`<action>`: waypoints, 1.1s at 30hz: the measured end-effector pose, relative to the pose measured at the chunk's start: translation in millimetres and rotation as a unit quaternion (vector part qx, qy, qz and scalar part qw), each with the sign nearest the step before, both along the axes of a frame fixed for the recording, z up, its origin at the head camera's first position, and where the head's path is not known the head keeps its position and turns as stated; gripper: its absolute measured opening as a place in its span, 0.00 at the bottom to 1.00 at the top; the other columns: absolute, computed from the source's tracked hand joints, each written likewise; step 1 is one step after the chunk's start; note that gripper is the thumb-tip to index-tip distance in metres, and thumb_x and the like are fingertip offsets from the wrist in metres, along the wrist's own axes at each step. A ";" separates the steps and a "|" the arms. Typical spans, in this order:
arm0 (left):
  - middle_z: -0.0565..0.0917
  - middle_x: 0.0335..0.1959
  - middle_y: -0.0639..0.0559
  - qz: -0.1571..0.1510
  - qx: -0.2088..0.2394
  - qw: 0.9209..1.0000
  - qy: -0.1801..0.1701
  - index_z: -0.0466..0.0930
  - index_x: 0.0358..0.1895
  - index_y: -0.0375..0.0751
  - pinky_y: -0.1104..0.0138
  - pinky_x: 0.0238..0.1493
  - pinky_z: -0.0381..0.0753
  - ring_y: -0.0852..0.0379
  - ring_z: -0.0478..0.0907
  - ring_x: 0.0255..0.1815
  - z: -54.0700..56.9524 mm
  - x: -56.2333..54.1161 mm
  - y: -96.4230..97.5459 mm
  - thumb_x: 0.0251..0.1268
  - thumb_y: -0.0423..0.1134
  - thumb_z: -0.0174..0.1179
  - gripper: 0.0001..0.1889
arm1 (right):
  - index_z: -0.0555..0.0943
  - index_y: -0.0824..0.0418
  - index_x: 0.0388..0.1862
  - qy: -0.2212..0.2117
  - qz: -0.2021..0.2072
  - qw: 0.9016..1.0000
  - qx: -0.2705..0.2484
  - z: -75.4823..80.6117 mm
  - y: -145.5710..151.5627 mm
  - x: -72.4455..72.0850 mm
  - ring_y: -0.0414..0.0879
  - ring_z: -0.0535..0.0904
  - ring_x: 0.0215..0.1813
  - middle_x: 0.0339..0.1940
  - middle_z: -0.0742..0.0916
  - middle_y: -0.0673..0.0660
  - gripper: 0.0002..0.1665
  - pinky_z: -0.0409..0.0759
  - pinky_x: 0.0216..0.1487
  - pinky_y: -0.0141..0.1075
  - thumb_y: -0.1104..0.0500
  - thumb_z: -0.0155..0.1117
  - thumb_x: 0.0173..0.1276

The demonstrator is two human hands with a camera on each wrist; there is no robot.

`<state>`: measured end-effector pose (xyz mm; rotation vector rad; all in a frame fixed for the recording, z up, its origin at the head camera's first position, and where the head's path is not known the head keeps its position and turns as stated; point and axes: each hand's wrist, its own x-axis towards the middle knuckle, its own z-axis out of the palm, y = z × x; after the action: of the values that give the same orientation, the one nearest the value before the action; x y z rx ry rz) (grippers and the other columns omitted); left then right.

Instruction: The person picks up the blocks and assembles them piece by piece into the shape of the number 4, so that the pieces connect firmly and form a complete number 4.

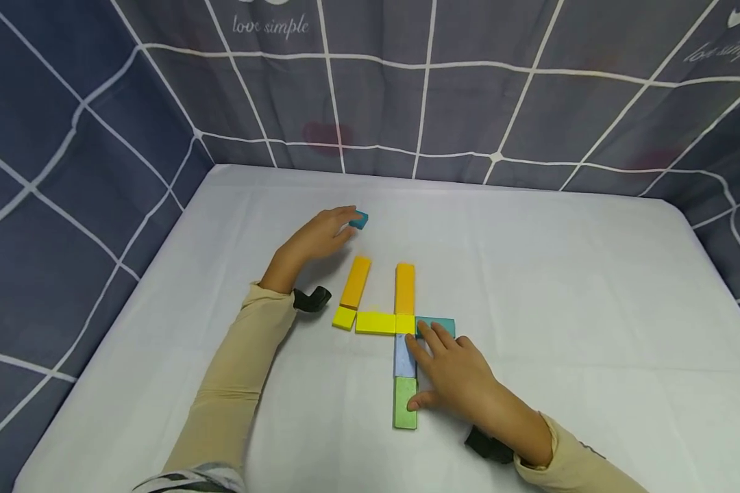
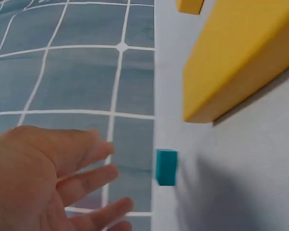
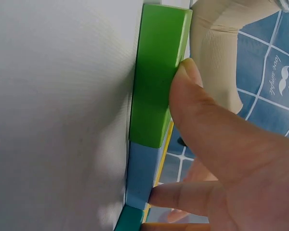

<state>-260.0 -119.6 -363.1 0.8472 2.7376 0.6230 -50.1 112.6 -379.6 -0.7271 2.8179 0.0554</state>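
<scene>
My left hand (image 1: 321,236) reaches over the far left part of the table with its fingers at a small teal block (image 1: 361,220). In the left wrist view that hand (image 2: 53,178) has its fingers spread and apart from the teal block (image 2: 166,167). My right hand (image 1: 459,373) rests over a laid-out row of blocks. Its thumb touches the green block (image 3: 159,77) in the right wrist view, while fingertips lie on the light blue block (image 3: 142,173) and a longer teal block (image 1: 447,325). Nothing is gripped by either hand.
A yellow cube (image 1: 405,324) joins the row, with a yellow bar (image 1: 375,323) to its left and an orange bar (image 1: 405,287) behind. Another orange bar (image 1: 355,282) and yellow cube (image 1: 344,318) lie farther left. White cloth covers the table (image 1: 561,308); a grid-patterned curtain (image 1: 382,103) surrounds it.
</scene>
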 end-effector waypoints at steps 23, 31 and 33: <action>0.54 0.72 0.43 0.002 -0.054 0.999 0.008 0.56 0.69 0.40 0.53 0.70 0.53 0.42 0.55 0.70 -34.4 -8.8 -3.6 0.71 0.40 0.42 0.25 | 0.66 0.55 0.66 0.013 0.003 1.000 -0.003 -0.6 -0.4 4.2 0.54 0.64 0.66 0.68 0.68 0.59 0.56 0.72 0.49 0.44 0.24 0.56 0.42; 0.59 0.70 0.45 -0.014 -0.058 0.998 0.014 0.62 0.67 0.42 0.54 0.68 0.56 0.44 0.58 0.69 -32.4 0.7 -3.6 0.71 0.36 0.41 0.22 | 0.66 0.55 0.66 0.010 0.002 1.000 -0.001 -0.5 0.1 2.6 0.54 0.64 0.67 0.68 0.67 0.59 0.56 0.72 0.49 0.44 0.24 0.56 0.42; 0.61 0.69 0.46 -0.017 -0.059 0.998 0.018 0.63 0.66 0.43 0.53 0.68 0.58 0.44 0.59 0.68 -32.1 6.0 -5.0 0.70 0.34 0.41 0.21 | 0.66 0.55 0.66 0.011 0.003 1.000 0.000 -1.0 -0.2 2.5 0.54 0.64 0.67 0.68 0.67 0.59 0.56 0.72 0.49 0.44 0.24 0.55 0.42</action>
<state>-254.0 -124.6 -395.2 0.8841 2.7541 0.4381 -47.6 112.4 -380.6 -0.7386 2.8361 0.0645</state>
